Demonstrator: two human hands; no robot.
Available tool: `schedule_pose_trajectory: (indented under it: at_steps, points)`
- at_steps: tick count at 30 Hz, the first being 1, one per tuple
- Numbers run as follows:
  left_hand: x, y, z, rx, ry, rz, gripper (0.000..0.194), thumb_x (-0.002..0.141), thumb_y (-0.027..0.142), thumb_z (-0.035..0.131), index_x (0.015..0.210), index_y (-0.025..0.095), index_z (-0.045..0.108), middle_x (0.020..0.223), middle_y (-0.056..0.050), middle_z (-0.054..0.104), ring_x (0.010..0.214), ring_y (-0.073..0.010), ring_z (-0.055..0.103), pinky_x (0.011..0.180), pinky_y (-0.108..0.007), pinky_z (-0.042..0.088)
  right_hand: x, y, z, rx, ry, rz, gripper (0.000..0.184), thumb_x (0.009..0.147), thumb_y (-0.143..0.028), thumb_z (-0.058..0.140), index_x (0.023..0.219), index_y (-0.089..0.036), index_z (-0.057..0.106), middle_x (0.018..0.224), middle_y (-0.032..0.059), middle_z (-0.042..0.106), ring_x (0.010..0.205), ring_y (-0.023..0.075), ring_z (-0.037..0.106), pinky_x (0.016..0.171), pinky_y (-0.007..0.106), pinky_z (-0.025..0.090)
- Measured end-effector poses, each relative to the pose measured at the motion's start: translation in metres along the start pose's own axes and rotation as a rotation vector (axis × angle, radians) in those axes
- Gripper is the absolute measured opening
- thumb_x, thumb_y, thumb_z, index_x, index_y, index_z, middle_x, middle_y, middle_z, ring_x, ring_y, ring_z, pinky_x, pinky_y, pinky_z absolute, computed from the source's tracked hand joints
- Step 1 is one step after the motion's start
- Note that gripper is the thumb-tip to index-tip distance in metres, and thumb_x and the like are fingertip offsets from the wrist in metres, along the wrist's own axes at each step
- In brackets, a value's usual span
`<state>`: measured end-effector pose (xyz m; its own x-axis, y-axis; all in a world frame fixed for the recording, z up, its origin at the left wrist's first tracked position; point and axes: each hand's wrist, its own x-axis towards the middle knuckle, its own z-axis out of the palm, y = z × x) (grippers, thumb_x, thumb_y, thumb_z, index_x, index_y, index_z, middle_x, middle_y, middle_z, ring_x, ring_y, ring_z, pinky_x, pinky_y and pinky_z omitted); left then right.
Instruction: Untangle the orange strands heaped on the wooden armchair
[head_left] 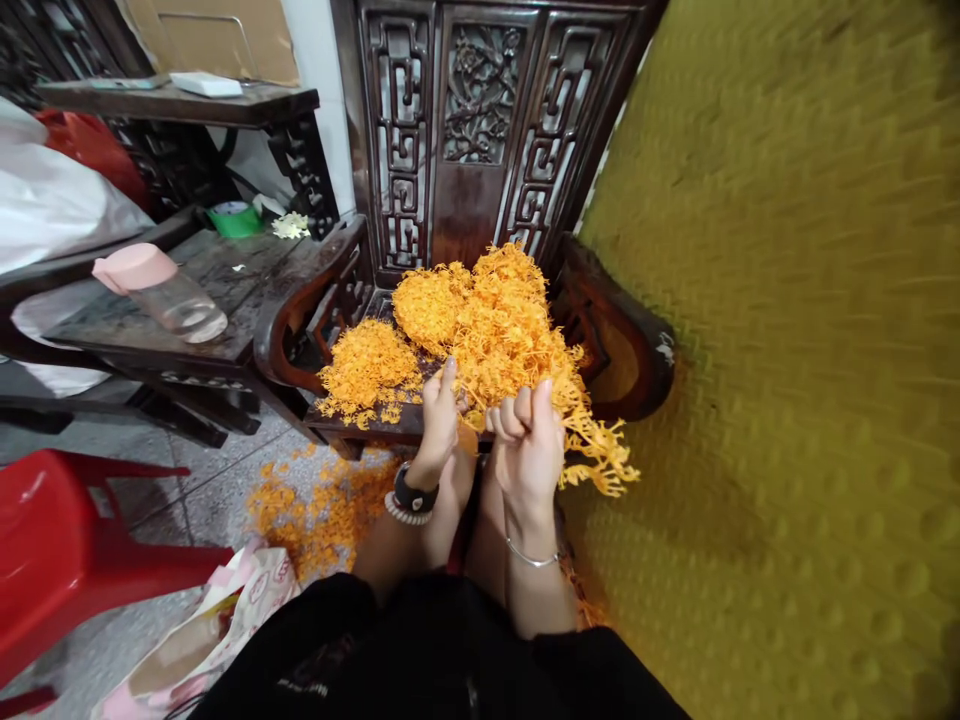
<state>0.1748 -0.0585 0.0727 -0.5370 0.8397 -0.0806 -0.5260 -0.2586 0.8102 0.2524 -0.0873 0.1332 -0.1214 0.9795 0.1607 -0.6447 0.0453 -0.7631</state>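
On the seat of a dark carved wooden chair (pixel 461 215) lie orange, frilly plastic-looking pieces. They form a small heap (pixel 367 365) at the left, a rounded heap (pixel 429 308) behind it, and a large tangled pile (pixel 506 325) at the right. My left hand (pixel 440 408) is closed with the thumb up, in front of the piles; what its fingers pinch is too small to name. Beside it my right hand (pixel 529 435) is curled into a fist, its contents hidden. An orange strand cluster (pixel 604 455) hangs off the seat just right of that fist.
Orange scraps (pixel 322 510) litter the tiled floor. At the left stand a red plastic stool (pixel 52 560) and a wooden bench (pixel 232 285) with a pink-lidded bottle (pixel 169 290) and green tape (pixel 235 218). A bag (pixel 217 620) lies below. A yellow-green textured sheet (pixel 787 350) rises at the right.
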Motion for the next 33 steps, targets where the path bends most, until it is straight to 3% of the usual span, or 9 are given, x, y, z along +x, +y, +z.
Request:
schedule_pose_trajectory:
  at_steps: [6, 10, 13, 16, 20, 24, 26, 30, 33]
  points:
    - [0.031, 0.0, 0.008, 0.018, -0.101, 0.032, 0.048, 0.078, 0.056, 0.06, 0.06, 0.018, 0.037, 0.049, 0.008, 0.031, 0.04, -0.0033, 0.027, 0.039, -0.018, 0.019, -0.033, -0.004, 0.006, 0.0, 0.062, -0.065, 0.055, 0.093, -0.048, 0.044, 0.053, -0.018, 0.021, 0.046, -0.0082, 0.016, 0.041, 0.0064, 0.013, 0.043, 0.024, 0.017]
    - [0.082, 0.037, -0.024, -0.041, 0.142, 0.196, 0.045, 0.09, 0.047, 0.048, 0.062, 0.019, 0.028, 0.051, 0.008, 0.024, 0.04, -0.0041, 0.019, 0.041, -0.019, 0.018, -0.07, -0.036, 0.008, 0.058, 0.032, -0.34, 0.054, 0.098, -0.044, 0.031, 0.054, -0.017, 0.013, 0.046, -0.0069, 0.007, 0.039, 0.0079, 0.008, 0.041, 0.024, 0.018]
    - [0.113, 0.067, -0.056, 0.379, 0.292, 0.48, 0.042, 0.096, 0.048, 0.029, 0.066, 0.019, 0.032, 0.057, 0.006, 0.029, 0.046, -0.0065, 0.026, 0.047, -0.02, 0.024, -0.07, -0.055, 0.002, 0.069, 0.06, -0.487, 0.057, 0.096, -0.045, 0.035, 0.055, -0.016, 0.009, 0.045, -0.0064, 0.004, 0.038, 0.0081, 0.005, 0.039, 0.023, 0.017]
    - [0.13, 0.079, -0.081, 0.99, 0.277, 0.599, 0.038, 0.097, 0.045, 0.03, 0.079, 0.016, 0.048, 0.073, 0.0, 0.048, 0.067, -0.0099, 0.042, 0.069, -0.023, 0.035, -0.048, -0.06, -0.008, 0.09, 0.096, -0.371, 0.059, 0.094, -0.047, 0.041, 0.054, -0.017, 0.01, 0.045, -0.0071, 0.006, 0.039, 0.0081, 0.004, 0.038, 0.022, 0.018]
    - [0.144, 0.063, -0.113, 1.271, 0.181, 0.411, 0.026, 0.086, 0.031, 0.053, 0.098, 0.009, 0.06, 0.105, -0.013, 0.057, 0.104, -0.0244, 0.046, 0.096, -0.041, 0.03, -0.026, -0.056, -0.017, 0.188, 0.041, -0.24, 0.059, 0.094, -0.046, 0.043, 0.053, -0.017, 0.011, 0.045, -0.0078, 0.007, 0.04, 0.0079, 0.003, 0.037, 0.021, 0.021]
    - [0.152, 0.032, -0.137, 1.419, 0.091, 0.189, 0.043, 0.08, 0.032, 0.058, 0.113, 0.005, 0.061, 0.133, -0.022, 0.049, 0.127, -0.0383, 0.034, 0.106, -0.058, 0.016, -0.021, -0.056, -0.02, 0.255, 0.025, -0.181, 0.059, 0.093, -0.045, 0.045, 0.053, -0.018, 0.011, 0.046, -0.0087, 0.005, 0.04, 0.0077, 0.002, 0.037, 0.02, 0.022]
    - [0.152, 0.026, -0.139, 1.517, 0.081, 0.179, 0.055, 0.084, 0.038, 0.053, 0.13, 0.008, 0.051, 0.147, -0.02, 0.035, 0.137, -0.0382, 0.022, 0.109, -0.06, 0.005, -0.019, -0.058, -0.022, 0.251, 0.052, -0.157, 0.059, 0.092, -0.045, 0.046, 0.054, -0.018, 0.011, 0.047, -0.0089, 0.005, 0.041, 0.0078, 0.002, 0.037, 0.02, 0.022]
    - [0.136, 0.043, -0.116, 1.551, 0.103, 0.459, 0.06, 0.091, 0.049, 0.039, 0.14, 0.015, 0.042, 0.154, -0.012, 0.025, 0.143, -0.0341, 0.006, 0.111, -0.059, -0.002, -0.012, -0.059, -0.024, 0.227, 0.103, -0.146, 0.058, 0.093, -0.045, 0.045, 0.055, -0.018, 0.011, 0.047, -0.0085, 0.006, 0.041, 0.0081, 0.003, 0.037, 0.019, 0.022]
    - [0.103, 0.07, -0.084, 1.25, -0.23, 0.553, 0.061, 0.092, 0.055, 0.029, 0.132, 0.016, 0.052, 0.141, -0.015, 0.047, 0.136, -0.0301, 0.032, 0.112, -0.051, 0.017, -0.008, -0.056, -0.023, 0.216, 0.106, -0.154, 0.058, 0.092, -0.045, 0.047, 0.055, -0.018, 0.01, 0.046, -0.0082, 0.008, 0.04, 0.0078, 0.005, 0.037, 0.019, 0.023]
